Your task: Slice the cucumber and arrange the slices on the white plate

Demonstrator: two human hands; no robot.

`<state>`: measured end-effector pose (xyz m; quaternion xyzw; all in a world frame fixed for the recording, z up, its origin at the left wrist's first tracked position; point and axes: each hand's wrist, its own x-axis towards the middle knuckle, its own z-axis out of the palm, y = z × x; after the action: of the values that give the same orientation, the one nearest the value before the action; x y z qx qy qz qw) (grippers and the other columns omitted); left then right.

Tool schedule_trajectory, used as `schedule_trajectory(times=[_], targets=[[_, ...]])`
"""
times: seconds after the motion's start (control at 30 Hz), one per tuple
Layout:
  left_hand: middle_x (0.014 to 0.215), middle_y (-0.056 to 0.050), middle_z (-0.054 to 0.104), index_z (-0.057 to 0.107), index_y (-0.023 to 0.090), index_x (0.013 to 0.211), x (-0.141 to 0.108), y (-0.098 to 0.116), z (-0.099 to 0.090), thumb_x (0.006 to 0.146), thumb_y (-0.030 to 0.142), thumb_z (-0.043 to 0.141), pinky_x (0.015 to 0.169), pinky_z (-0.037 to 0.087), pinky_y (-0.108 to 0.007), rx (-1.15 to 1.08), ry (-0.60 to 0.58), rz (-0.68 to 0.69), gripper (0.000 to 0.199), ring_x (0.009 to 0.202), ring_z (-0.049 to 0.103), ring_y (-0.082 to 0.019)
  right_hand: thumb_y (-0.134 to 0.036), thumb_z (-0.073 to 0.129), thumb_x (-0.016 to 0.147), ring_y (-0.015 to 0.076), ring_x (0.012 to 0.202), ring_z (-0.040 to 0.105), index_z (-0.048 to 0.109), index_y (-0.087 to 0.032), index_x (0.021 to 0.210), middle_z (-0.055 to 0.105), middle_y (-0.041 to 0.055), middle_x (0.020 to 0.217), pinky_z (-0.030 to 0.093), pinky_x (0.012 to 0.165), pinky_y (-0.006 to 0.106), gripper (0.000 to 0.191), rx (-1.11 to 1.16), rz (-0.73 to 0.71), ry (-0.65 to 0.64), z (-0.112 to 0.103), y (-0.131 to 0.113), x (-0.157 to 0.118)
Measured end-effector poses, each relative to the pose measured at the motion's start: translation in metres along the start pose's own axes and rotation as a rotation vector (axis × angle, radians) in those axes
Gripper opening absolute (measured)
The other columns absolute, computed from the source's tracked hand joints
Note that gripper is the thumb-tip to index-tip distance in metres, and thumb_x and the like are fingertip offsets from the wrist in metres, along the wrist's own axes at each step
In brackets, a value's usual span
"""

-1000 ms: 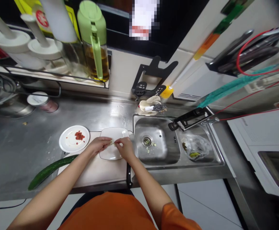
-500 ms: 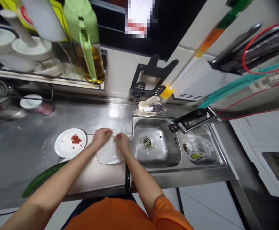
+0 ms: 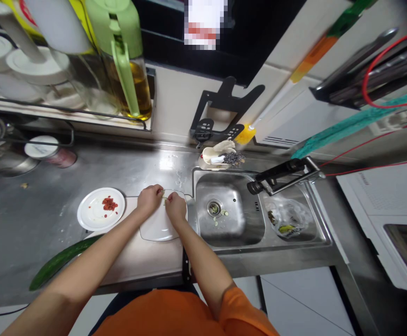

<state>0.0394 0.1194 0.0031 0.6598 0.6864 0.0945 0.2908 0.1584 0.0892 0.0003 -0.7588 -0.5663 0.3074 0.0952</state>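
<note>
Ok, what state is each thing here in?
Left hand, pinching a green piece
Right hand, likewise
Square plate, face up beneath hands
Round plate, holding red bits
Cucumber, uncut where visible
Green-topped bottle, part full
Basin, littered with slices
Plastic bag, crumpled
Tap, no flow visible

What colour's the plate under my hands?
The plate is white with a thin dark edge, seen in the head view.

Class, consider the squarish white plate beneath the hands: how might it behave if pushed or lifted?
The squarish plate looks broad and low, so it would probably slide rather than tip. Its shiny highlight hints at a smooth, perhaps slippery surface. Its neat outline suggests stiffness.
</note>
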Motion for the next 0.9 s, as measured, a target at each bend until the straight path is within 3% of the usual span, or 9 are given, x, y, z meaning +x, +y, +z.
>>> schedule_trajectory(times=[0.23, 0.53, 0.9], targets=[[0.089, -0.005, 0.065, 0.065, 0.021, 0.096, -0.004, 0.001, 0.000, 0.082, 0.030, 0.051, 0.072, 0.040, -0.027, -0.002, 0.037, -0.007, 0.022, 0.081, 0.058, -0.018, -0.021, 0.053, 0.083, 0.0189, 0.076, 0.052, 0.060, -0.019, 0.086, 0.061, 0.0047, 0.077, 0.035, 0.065, 0.029, 0.007, -0.088, -0.102, 0.044, 0.000, 0.003, -0.004], [0.093, -0.007, 0.066, 0.067, 0.021, 0.094, -0.009, -0.003, 0.007, 0.086, 0.033, 0.045, 0.077, 0.041, -0.028, 0.034, 0.085, 0.041, 0.026, 0.084, 0.059, -0.019, -0.018, 0.041, 0.091, 0.0263, 0.103, 0.041, 0.060, -0.020, 0.108, 0.058, 0.0098, 0.112, 0.039, 0.076, 0.037, 0.025, -0.328, -0.458, 0.110, 0.013, 0.021, -0.034], [0.097, -0.007, 0.067, 0.067, 0.021, 0.095, -0.007, -0.003, 0.009, 0.084, 0.032, 0.047, 0.081, 0.042, -0.029, -0.025, 0.066, 0.006, 0.025, 0.091, 0.059, -0.020, -0.018, 0.036, 0.093, 0.0285, 0.108, 0.039, 0.057, -0.019, 0.116, 0.057, 0.0125, 0.117, 0.040, 0.077, 0.040, 0.031, -0.406, -0.504, 0.103, 0.012, 0.026, -0.038]])
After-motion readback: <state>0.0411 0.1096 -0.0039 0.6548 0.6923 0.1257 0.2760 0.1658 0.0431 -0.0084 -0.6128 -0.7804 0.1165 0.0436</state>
